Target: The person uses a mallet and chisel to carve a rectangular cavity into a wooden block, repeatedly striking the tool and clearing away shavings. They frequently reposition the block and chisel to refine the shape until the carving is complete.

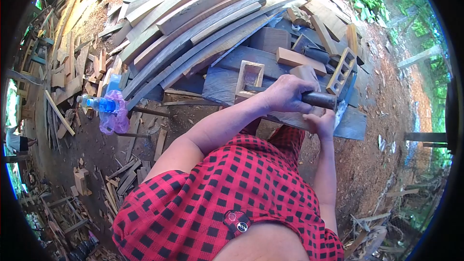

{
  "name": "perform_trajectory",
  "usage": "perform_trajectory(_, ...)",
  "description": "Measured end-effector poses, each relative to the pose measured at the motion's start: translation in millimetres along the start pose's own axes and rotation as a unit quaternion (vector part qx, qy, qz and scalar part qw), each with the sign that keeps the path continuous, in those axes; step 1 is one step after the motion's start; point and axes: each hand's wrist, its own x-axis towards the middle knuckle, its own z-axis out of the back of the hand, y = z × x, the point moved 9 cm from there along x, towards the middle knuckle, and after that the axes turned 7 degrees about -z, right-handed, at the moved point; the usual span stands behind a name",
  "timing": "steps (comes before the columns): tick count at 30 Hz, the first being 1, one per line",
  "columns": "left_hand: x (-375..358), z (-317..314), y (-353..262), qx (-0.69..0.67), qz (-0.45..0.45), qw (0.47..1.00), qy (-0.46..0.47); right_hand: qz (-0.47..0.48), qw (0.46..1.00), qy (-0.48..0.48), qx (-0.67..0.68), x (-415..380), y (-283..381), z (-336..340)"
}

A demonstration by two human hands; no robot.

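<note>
Left hand (pixel 290 94) closed around a dark cylindrical wooden handle (pixel 319 99), which lies level over the grey weathered plank (pixel 353 124). Right hand (pixel 321 123) sits just below the handle, fingers curled against the plank; what it grips cannot be told. Just beyond the left knuckles, a pale rectangular wooden frame (pixel 250 79) rests on stacked curved boards (pixel 203 24)

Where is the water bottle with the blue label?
In the head view the water bottle lies at the left, on its side, against a purple plastic bag, just left of the stack of long curved planks and well away from both hands.
</note>
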Motion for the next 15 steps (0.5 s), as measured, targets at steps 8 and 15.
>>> perform_trajectory(8,-2.8,-4.9,-0.3,0.008,-0.012,1.000,0.002,-0.054,0.817,-0.152,0.554,-56.3,36.7,137.5)
perform_trajectory(15,-6.3,-6.1,8.1,-0.002,0.008,1.000,0.004,-0.045,0.959,-0.032,0.276,-90.7,69.4,88.9)
